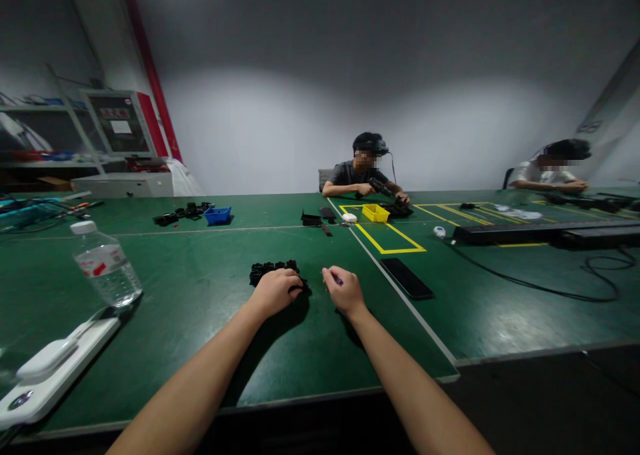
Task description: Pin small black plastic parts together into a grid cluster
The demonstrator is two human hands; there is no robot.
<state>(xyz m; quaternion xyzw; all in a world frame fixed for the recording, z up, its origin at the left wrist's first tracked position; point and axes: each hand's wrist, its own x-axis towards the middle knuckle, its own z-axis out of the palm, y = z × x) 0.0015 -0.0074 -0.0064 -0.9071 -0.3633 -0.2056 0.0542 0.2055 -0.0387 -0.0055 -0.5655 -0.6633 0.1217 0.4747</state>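
Note:
Near the middle of the green table, a cluster of small black parts point(274, 267) sits in front of me, its exact kind unclear. My left hand point(277, 291) rests on its near right side with the fingers curled over the black pieces. A short distance to the right, my right hand point(345, 291) is closed just above the tabletop. Between its fingers shows a small dark, purplish bit, too small to name. The hands are apart from each other.
A water bottle point(107, 265) and a white power strip point(60, 368) stand at left. A black phone point(407, 278) lies right of my hands. Farther back are a blue bin point(218, 216), a yellow bin point(375, 213) and loose black parts point(185, 212). Two people sit across the table.

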